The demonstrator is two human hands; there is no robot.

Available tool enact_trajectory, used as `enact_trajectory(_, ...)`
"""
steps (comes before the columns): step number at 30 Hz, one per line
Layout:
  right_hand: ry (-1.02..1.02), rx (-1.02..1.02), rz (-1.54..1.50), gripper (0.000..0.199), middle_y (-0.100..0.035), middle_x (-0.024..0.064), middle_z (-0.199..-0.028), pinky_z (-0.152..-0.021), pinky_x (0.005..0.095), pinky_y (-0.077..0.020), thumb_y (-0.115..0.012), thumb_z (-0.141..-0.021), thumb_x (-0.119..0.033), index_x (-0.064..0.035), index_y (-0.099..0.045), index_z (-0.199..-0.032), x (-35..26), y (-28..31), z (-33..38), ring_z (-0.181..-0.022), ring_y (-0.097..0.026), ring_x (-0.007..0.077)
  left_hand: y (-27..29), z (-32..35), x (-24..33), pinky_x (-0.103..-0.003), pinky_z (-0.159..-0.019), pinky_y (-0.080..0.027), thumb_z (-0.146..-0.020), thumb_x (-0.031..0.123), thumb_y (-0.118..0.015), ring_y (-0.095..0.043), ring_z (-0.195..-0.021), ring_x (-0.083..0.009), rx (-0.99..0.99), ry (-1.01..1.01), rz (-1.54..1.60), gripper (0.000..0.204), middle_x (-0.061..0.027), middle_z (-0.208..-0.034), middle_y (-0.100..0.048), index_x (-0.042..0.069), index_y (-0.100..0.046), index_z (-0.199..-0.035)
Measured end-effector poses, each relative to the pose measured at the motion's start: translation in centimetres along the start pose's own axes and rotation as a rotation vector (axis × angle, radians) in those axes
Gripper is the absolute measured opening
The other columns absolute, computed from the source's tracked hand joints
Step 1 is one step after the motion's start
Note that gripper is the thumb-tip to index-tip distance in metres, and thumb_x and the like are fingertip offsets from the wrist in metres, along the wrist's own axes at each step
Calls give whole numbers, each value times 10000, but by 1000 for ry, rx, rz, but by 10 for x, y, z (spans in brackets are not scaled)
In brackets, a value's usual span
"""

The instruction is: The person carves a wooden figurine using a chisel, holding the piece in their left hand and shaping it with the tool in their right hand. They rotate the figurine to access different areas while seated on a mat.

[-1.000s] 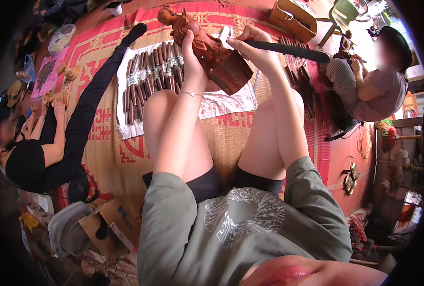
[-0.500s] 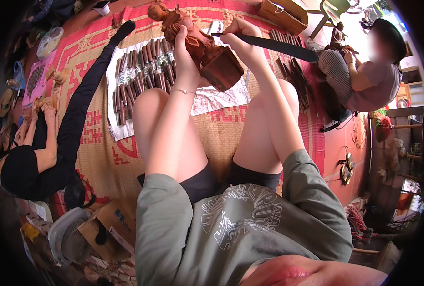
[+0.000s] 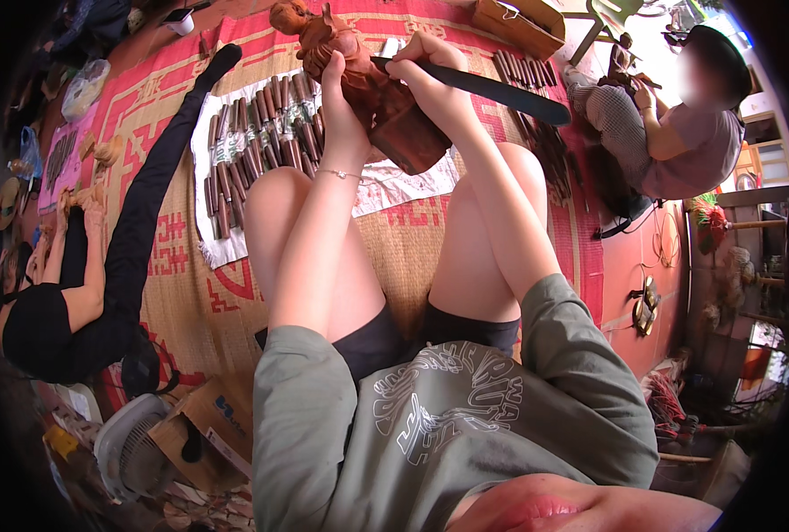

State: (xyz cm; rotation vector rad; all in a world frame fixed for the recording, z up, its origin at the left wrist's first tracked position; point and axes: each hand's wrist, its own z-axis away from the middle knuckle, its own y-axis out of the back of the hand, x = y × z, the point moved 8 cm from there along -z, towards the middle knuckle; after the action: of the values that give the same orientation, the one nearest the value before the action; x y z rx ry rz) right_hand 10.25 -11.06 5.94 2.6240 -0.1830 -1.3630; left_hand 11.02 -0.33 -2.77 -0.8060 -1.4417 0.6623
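Observation:
A carved reddish-brown wooden figure (image 3: 341, 55) on a block-like base (image 3: 412, 142) leans to the far left, above my knees. My left hand (image 3: 345, 111) is wrapped round its side, thumb on top; the other fingers are hidden behind the wood. In my right hand (image 3: 434, 78) is a long, dark, flat carving tool (image 3: 510, 93), pinched close to its narrow end. That end points at the middle of the figure; I cannot tell whether it touches. The wide end sticks out to the right.
Several brown-handled tools (image 3: 261, 124) lie in rows on a white cloth (image 3: 394, 193) beyond my knees. More tools (image 3: 545, 151) lie on the mat at right, near a wooden box (image 3: 520, 31). Co-workers sit at left and right (image 3: 687, 160). A fan (image 3: 128, 448) and cardboard box (image 3: 204, 434) stand lower left.
The figure, both hands and the dark tool have shifted slightly up and left in the picture. The whole view has shifted a little too. Both grips look the same.

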Motion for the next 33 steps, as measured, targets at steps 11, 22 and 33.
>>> enact_trajectory(11,94,51,97,79,-575,72,-562,-488,265,-427,-595,-672,-42,4,-540,-638,-8,5,6,-505,-540,116,-3,0,2,-338,-829,-428,-854,496,-465,-560,-926,-204,-1,-38,-27,482,-57,-975,-570,101,-487,-1129)
enact_trajectory(22,143,42,105,61,-585,56,-628,-548,234,-433,-585,-689,32,7,-532,-672,-19,1,9,-579,-547,101,-5,3,11,-290,-770,-438,-866,459,-471,-566,-862,-149,24,-83,-86,408,-25,-919,-582,101,-526,-1053)
enact_trajectory(33,58,45,295,65,-588,57,-591,-530,233,-442,-567,-660,33,10,-517,-626,-14,7,15,-545,-559,106,-10,6,14,-314,-797,-445,-864,462,-473,-570,-897,-176,48,-97,-80,460,-47,-976,-575,99,-480,-1146)
